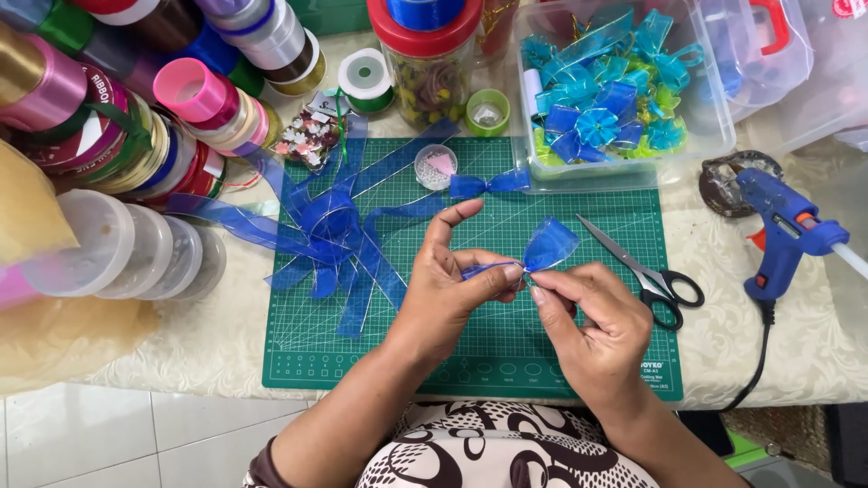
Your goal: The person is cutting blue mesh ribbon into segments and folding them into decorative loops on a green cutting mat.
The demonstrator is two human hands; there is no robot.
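blue ribbon bow [542, 248] pinched between left hand [452, 289] and right hand [592, 330], wrists angled inward above green cutting mat [362, 352].

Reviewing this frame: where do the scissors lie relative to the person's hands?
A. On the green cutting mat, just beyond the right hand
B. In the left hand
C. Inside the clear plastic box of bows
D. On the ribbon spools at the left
A. The black-handled scissors lie on the green cutting mat just beyond the right hand, while both it and the left hand pinch a small blue ribbon piece.
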